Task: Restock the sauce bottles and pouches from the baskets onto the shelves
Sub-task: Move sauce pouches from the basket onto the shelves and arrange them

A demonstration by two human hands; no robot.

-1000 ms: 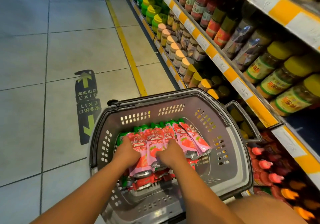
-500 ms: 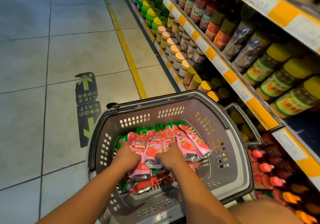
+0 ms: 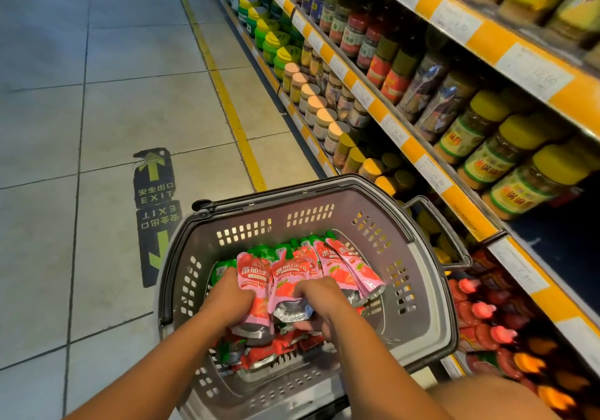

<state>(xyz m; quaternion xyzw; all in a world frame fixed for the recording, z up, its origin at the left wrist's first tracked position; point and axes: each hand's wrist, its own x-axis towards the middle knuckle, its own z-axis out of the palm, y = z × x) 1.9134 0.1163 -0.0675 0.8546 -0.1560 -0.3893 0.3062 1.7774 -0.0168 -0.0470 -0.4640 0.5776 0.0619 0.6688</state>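
inside basket (image 3: 418, 293), both hands (image 3: 231, 302) still gripping pouches (image 3: 293, 276)

- The basket (image 3: 425, 276) is grey with rows of little holes.
- The pouches (image 3: 289, 273) are pink with green tops and silver bottoms.
- The shelf edges (image 3: 406, 146) on the right are orange and white.
- The floor line (image 3: 233, 120) is yellow.

One grey basket (image 3: 431, 289) stands on the floor. Two hands are in it: the left hand (image 3: 229, 301) and the right hand (image 3: 319, 299). About five pink pouches (image 3: 287, 273) stand up in a fan; the red pouches (image 3: 259, 353) under them cannot be counted. Three shelves (image 3: 402, 146) show
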